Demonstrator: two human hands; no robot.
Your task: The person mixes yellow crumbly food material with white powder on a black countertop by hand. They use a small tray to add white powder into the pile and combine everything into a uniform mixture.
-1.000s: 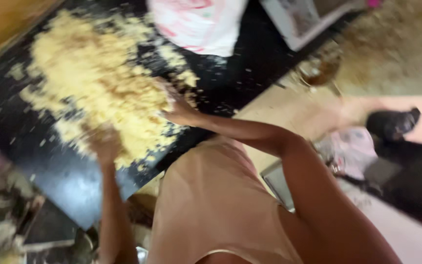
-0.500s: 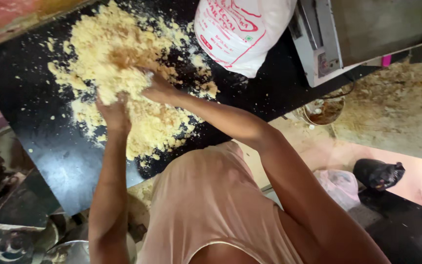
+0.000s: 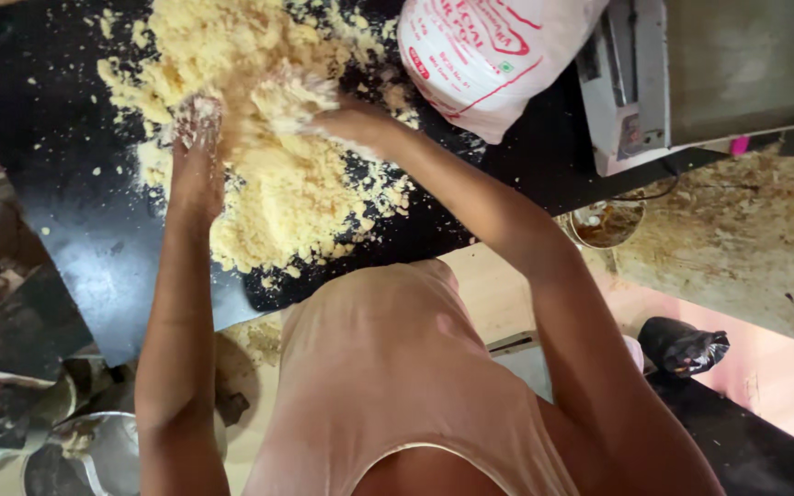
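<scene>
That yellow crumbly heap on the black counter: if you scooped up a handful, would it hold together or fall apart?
Probably fall apart. The yellow crumbly heap lies as loose clumps and grains, with bits scattered across the black counter, so it likely sheds when lifted. It seems to cling a little: the left hand looks dusted with it, and the right hand carries a clump, so squeezing may bind it briefly.

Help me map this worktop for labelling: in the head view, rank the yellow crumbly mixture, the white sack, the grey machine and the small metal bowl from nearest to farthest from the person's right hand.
From the right hand:
1. Yellow crumbly mixture, touching it, on the black slab.
2. White sack, just to its right.
3. Grey machine, beyond the sack, far right.
4. Small metal bowl, lower right, off the slab; about as far as the machine, too close to call.
</scene>
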